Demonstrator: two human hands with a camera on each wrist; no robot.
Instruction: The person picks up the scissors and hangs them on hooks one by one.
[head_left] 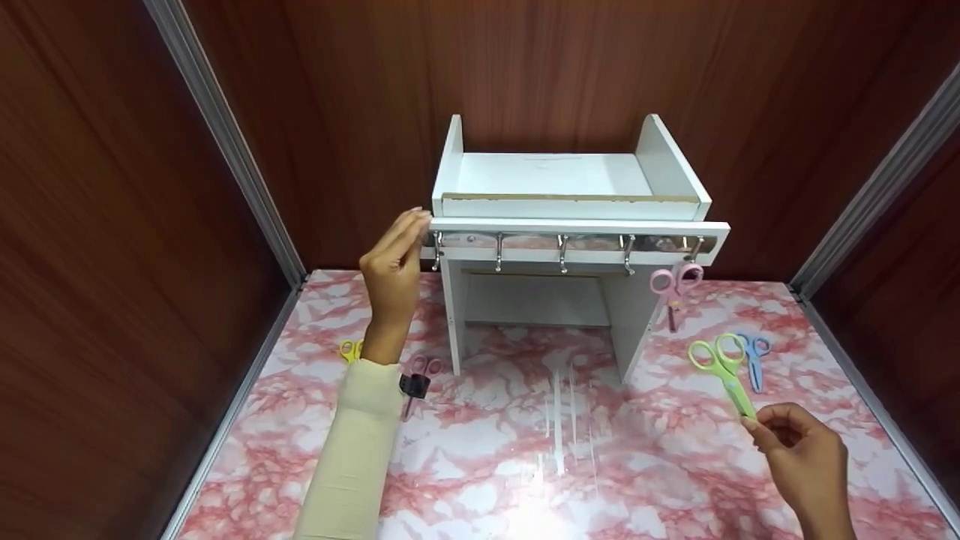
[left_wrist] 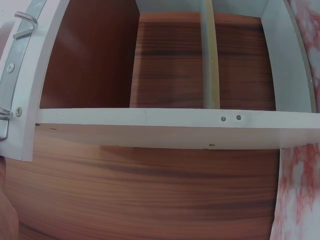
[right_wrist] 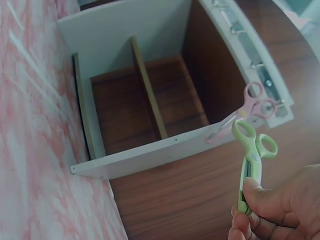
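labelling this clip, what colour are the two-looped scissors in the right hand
The two-looped scissors are light green, clearest in the head view.

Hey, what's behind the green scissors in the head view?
Behind the green scissors, blue scissors lie on the marbled table. Their blade end and one handle loop show; part of the other loop is covered by the green handle.

Wood-grain panels walling a marbled tabletop on three sides suggest a booth.
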